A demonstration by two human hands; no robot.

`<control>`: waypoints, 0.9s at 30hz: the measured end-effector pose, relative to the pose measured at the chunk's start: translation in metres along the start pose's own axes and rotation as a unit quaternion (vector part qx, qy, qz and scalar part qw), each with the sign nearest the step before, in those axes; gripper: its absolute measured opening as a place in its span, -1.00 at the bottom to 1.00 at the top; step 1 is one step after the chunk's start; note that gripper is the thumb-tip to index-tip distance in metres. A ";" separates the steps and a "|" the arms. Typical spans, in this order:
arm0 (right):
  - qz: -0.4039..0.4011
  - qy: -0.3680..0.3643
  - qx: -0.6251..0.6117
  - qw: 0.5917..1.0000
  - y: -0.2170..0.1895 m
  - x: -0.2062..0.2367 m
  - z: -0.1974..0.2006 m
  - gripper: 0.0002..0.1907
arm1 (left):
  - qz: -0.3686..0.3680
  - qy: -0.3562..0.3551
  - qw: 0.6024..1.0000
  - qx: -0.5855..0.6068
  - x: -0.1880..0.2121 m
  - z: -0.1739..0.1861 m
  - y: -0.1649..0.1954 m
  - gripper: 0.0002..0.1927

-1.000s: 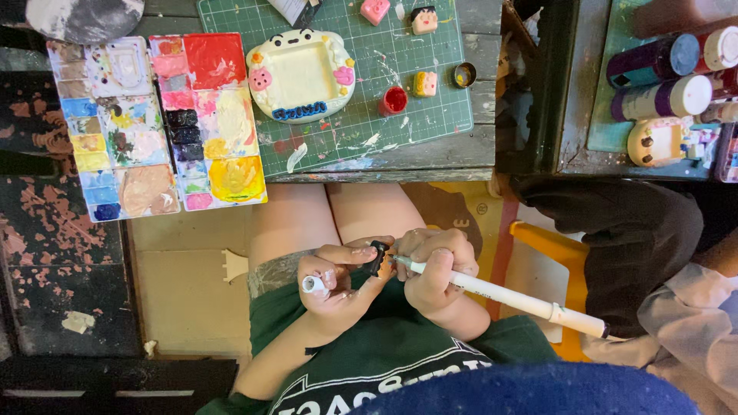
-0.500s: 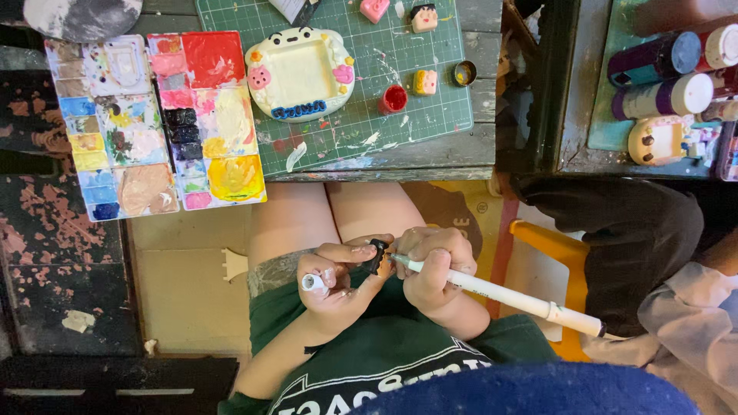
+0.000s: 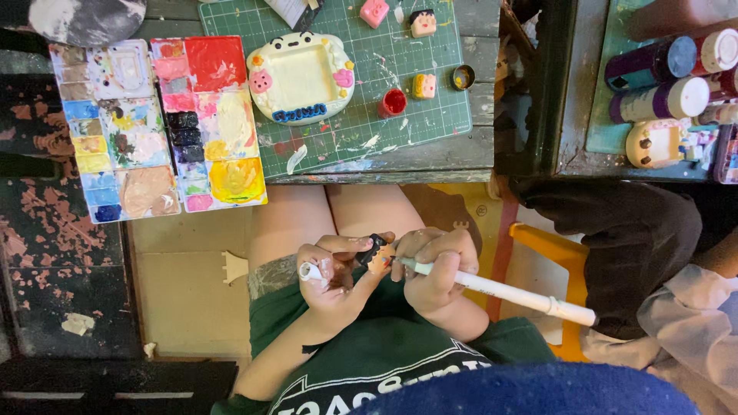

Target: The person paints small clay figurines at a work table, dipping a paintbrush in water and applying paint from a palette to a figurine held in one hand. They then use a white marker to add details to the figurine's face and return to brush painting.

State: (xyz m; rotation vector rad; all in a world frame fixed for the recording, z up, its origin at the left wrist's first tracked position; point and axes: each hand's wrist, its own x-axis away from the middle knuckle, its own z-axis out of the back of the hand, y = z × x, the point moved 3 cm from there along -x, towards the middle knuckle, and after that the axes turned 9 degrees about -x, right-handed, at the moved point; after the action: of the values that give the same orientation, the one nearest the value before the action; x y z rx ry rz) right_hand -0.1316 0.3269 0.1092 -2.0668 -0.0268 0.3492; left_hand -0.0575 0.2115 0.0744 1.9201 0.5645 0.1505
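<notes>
A: Item, left hand (image 3: 332, 270)?
B: Curled shut, pinching a small figurine (image 3: 375, 255), dark-topped, over the lap; a white cap (image 3: 310, 270) is tucked in the fingers.
A: Right hand (image 3: 433, 265)?
B: Fist-closed around a smooth white paint pen (image 3: 500, 290), tip touching the figurine.

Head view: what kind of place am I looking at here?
Likely a craft painting workshop. A paint palette smeared with mixed colours lies beside a green cutting mat holding a painted frame-shaped figurine, and paint bottles stand on the neighbouring table.
</notes>
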 end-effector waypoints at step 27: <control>0.083 -0.113 0.086 0.986 -0.006 -0.016 -0.011 -0.68 | -0.047 -0.007 0.998 -0.032 -0.001 0.002 0.001 -0.42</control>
State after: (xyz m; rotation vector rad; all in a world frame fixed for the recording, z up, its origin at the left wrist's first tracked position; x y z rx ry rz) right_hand -0.1430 0.3177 0.1236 -1.8551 0.0377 0.6661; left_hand -0.0574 0.2094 0.0746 1.8277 0.6328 0.0934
